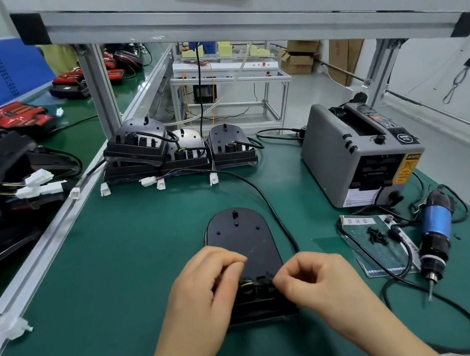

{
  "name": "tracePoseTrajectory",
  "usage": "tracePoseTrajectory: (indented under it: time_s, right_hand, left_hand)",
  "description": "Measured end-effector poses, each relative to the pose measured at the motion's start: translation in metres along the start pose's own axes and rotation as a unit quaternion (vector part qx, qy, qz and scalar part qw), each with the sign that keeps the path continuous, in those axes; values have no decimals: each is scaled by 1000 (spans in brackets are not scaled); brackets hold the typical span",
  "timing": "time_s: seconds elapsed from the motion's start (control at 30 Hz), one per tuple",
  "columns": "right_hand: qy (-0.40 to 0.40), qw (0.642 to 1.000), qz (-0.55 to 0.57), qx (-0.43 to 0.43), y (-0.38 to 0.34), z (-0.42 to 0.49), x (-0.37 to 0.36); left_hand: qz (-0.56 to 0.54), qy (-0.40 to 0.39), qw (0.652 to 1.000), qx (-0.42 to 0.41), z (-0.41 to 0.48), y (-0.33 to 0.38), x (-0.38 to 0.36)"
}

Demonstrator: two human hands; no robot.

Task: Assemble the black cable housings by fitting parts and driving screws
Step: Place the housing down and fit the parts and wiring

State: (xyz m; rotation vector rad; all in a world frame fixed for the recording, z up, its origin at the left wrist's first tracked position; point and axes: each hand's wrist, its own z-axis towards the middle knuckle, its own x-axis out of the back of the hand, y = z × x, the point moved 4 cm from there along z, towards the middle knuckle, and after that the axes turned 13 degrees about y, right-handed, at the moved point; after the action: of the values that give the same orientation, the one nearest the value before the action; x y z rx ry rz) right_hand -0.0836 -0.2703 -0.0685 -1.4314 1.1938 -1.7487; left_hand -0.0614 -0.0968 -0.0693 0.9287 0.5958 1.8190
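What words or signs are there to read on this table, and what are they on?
"吹尘枪", as far as it can be made out: white strip label on the printed sheet.
Warning triangle sign, words too small to read: yellow sticker on the grey tape dispenser.
Blurred, unreadable: white base label, round badge and control panel on the same machine.

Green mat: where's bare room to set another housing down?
Left of the housing, out to the rail, the mat is bare; also the strip between it and the housing row behind. The right is crowded: tape dispenser, screw card, screwdriver, cables.
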Motion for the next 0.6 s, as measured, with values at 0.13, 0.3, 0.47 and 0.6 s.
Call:
tracePoseTrajectory:
  time_s: [0.13,0.3,0.47,0.6]
  right_hand:
    - [44,995,-78,49,3,-9,-3]
    - [88,975,-164,118,-4,-14,-3]
    - [112,949,-241,168,-11,-13,-4]
    - [116,939,-264,186,-14,-13,-7]
  left_hand:
    - [82,-47,995,-25,-11,1,-5]
    - [109,-31,993,-43,-12,3,-11]
    - [86,-38,995,-20,-12,1,-13]
    - [82,-40,996,-12,-12,1,-14]
